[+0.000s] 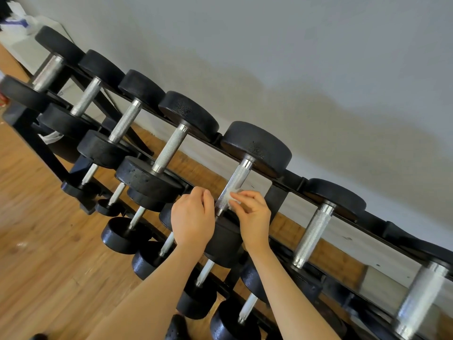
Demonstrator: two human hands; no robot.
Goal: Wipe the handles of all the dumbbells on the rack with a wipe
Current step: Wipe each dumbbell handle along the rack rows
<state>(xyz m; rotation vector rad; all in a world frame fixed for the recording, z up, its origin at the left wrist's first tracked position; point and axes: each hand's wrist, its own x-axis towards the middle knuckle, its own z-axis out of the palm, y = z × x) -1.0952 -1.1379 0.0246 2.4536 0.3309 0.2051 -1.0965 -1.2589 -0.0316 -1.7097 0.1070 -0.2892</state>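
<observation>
A black rack [277, 200] holds several black dumbbells with knurled silver handles in two tiers. My right hand [252, 217] pinches a small white wipe [232, 194] against the lower part of the handle [236, 182] of the fifth upper dumbbell from the left. My left hand [193, 217] hovers just left of that handle with its fingers loosely curled and holds nothing that I can see. Both hands cover part of this dumbbell's near head [225, 244].
A grey wall [294, 57] runs behind the rack. Wooden floor [44, 253] lies to the left and below. Smaller dumbbells [122, 234] fill the lower tier under my arms. White bags [22, 18] sit at the far left end.
</observation>
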